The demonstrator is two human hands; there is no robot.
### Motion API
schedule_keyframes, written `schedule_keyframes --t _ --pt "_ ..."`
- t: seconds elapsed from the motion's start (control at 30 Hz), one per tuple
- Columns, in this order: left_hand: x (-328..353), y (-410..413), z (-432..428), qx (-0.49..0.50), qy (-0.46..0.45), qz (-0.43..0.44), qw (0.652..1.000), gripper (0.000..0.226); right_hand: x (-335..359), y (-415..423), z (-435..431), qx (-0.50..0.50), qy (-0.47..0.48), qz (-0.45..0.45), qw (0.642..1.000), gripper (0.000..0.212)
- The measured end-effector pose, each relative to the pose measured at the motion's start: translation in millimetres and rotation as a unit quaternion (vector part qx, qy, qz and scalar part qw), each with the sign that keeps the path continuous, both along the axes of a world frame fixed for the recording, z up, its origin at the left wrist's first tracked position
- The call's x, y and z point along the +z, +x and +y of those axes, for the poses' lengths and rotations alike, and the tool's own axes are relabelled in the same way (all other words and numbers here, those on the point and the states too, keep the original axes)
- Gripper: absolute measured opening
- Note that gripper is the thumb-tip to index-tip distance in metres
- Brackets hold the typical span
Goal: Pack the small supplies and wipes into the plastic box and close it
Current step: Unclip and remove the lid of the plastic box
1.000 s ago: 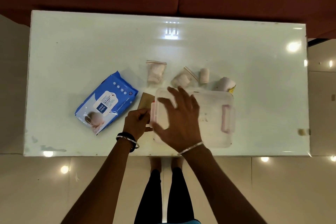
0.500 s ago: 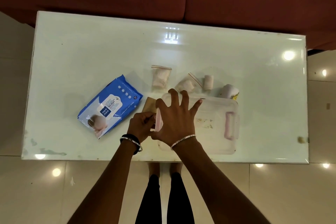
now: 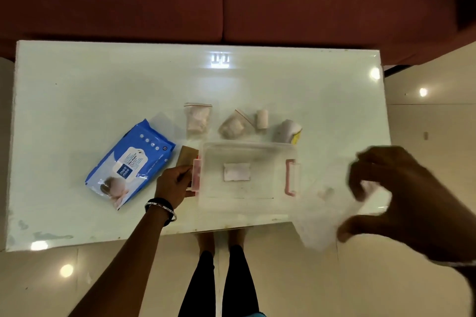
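We saw the clear plastic box (image 3: 247,175) standing open near the front edge of the white tabletop (image 3: 103,80), a small pale packet (image 3: 237,172) lying on its floor. The left hand (image 3: 173,184) gripped the pink latch (image 3: 196,174) on the box's left end, fingers curled around it. The right hand (image 3: 401,198) hovered off to the right with fingers curled on the blurred translucent lid (image 3: 332,203), lifted clear of the box. The blue wipes pack (image 3: 130,162) lay left of the box, a brown card (image 3: 187,156) between them. Behind the box lay two zip bags (image 3: 197,121) (image 3: 235,126), a small roll (image 3: 262,118) and a white wrapped item (image 3: 287,131).
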State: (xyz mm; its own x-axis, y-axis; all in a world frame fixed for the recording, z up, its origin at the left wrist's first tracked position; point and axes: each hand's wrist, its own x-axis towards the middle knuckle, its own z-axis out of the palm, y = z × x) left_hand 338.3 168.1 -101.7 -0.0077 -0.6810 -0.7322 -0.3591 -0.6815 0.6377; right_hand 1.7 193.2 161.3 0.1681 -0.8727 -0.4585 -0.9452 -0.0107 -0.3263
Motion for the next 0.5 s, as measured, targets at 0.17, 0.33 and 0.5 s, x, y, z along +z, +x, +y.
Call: schedule_keyframes --t 0.17,0.33,0.5 --pt "-5 -1 3 0.006 -0.006 -0.024 1.0 0.034 -6 -113 52 -0.131 -0.008 -0.007 0.991 0.043" --pt "-9 -1 4 0.01 -0.009 -0.024 1.0 0.033 -60 -140 76 -0.212 -0.189 0.004 0.959 0.024" --pt "-10 0 5 0.01 -0.003 -0.021 1.0 0.033 -147 -110 79 -0.311 -0.253 0.0 0.916 0.022"
